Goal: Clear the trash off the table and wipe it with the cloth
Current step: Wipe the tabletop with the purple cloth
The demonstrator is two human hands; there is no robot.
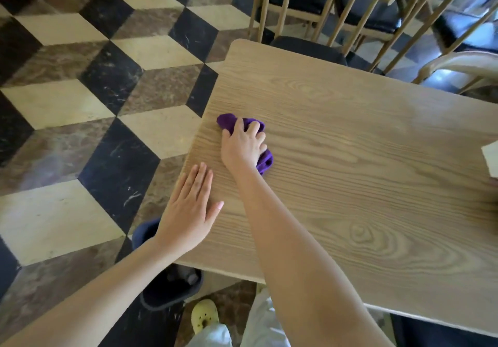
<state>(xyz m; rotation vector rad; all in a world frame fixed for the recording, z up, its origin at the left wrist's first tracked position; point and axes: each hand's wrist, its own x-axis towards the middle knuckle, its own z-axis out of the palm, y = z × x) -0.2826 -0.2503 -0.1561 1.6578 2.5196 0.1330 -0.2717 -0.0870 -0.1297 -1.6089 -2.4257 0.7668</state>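
A light wooden table [350, 144] fills the right half of the view. My right hand [242, 146] presses a bunched purple cloth [265, 161] onto the tabletop near its left edge, fingers curled over it. The cloth shows at the fingertips and below the palm. My left hand [190, 209] lies flat with fingers together on the table's left edge, closer to me, holding nothing. A pale paper-like piece [491, 158] juts in at the right border of the table.
A dark bin [167, 284] stands on the floor under the table's near left corner. Wooden chairs with dark seats [310, 2] crowd the far side of the table. The chequered floor [80, 104] lies to the left. My pale shoe [204, 315] is below.
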